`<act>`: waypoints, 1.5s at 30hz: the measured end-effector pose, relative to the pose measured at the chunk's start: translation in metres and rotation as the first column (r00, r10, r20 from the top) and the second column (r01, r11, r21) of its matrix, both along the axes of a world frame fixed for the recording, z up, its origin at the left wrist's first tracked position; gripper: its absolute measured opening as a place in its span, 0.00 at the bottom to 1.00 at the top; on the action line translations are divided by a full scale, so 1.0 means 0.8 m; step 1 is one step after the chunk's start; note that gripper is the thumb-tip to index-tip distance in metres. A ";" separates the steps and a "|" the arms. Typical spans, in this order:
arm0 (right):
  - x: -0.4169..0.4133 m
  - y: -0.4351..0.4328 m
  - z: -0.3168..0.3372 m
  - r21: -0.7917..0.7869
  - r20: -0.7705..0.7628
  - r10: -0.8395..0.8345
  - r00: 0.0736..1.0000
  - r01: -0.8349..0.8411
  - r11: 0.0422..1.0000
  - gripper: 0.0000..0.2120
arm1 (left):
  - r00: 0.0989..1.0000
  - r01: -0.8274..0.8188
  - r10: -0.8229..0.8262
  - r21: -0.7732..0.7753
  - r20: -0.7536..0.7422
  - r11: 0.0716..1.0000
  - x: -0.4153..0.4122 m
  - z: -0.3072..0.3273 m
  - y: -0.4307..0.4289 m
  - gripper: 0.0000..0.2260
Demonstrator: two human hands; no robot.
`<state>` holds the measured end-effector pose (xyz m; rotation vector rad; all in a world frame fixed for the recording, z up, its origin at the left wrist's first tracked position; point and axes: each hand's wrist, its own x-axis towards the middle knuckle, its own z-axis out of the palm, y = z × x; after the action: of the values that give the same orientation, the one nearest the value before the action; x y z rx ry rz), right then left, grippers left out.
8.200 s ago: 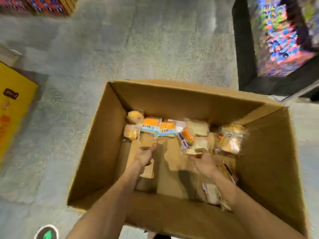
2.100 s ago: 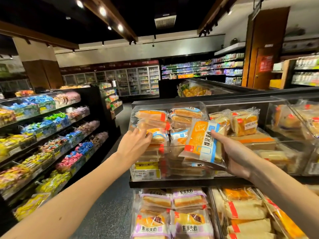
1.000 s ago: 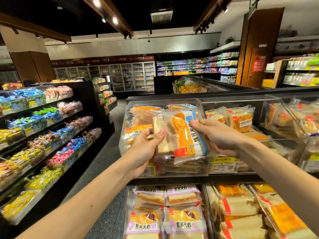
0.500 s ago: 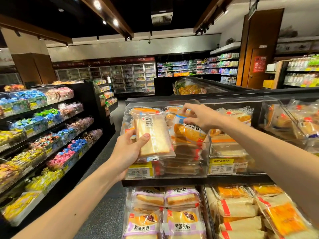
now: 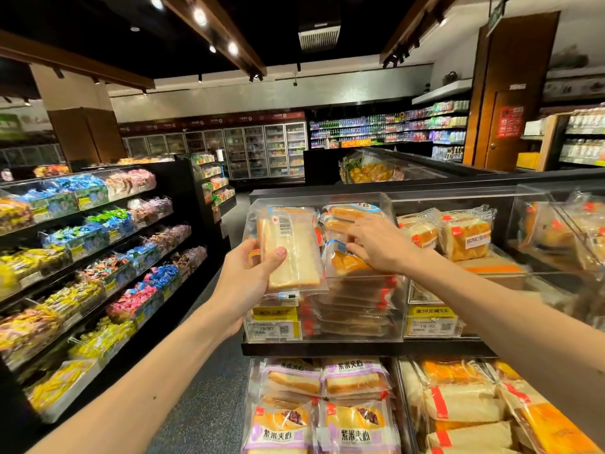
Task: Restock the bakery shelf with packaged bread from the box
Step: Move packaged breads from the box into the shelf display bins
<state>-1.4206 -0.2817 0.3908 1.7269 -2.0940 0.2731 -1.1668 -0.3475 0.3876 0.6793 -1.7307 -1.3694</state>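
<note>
My left hand [image 5: 244, 283] grips a clear packet of white sliced bread [image 5: 291, 252], held upright in front of the left clear bin [image 5: 360, 326] on the bakery shelf. My right hand [image 5: 381, 242] reaches into that bin from above, fingers on an orange bread packet [image 5: 345, 262] lying on top of the stack. I cannot tell whether the fingers pinch it or only press on it. The box is out of view.
A second clear bin [image 5: 432, 317] to the right holds wrapped buns [image 5: 465, 235]. The lower shelf carries purple-labelled bread packets [image 5: 355, 434]. A black candy rack [image 5: 98, 267] lines the left side of the grey aisle floor [image 5: 203, 417].
My right hand has set the orange packet down into the bin and lowered onto it. My left hand has lifted the white bread packet slightly higher and to the right.
</note>
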 end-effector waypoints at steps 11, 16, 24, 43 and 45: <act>0.030 0.089 0.058 -0.389 0.852 0.361 0.379 -0.003 0.921 0.22 | 0.919 0.016 0.389 -0.978 -0.067 -0.206 -0.091 0.018 -0.018 0.16; -0.008 0.092 0.011 -0.304 0.715 0.161 0.681 0.096 0.948 0.14 | 0.924 0.116 0.377 -0.893 -0.064 -0.434 -0.140 -0.002 -0.022 0.15; -0.018 0.078 -0.021 -0.259 0.411 -0.095 0.907 0.215 0.941 0.17 | 0.896 0.286 0.422 -0.904 0.136 -0.317 -0.171 -0.011 -0.037 0.17; 0.105 0.121 -0.047 -0.468 0.318 -0.008 0.948 0.164 0.868 0.13 | 0.931 0.210 0.233 -0.933 0.282 0.292 -0.035 0.000 -0.004 0.08; 0.156 0.114 -0.059 -0.445 0.295 0.111 0.949 0.034 0.895 0.11 | 0.914 0.196 0.283 -0.926 0.292 0.321 0.025 -0.006 0.004 0.08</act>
<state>-1.2961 -0.1903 0.3437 1.5162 -1.9908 1.0187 -1.1471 -0.3444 0.3831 0.2777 -2.4119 0.1010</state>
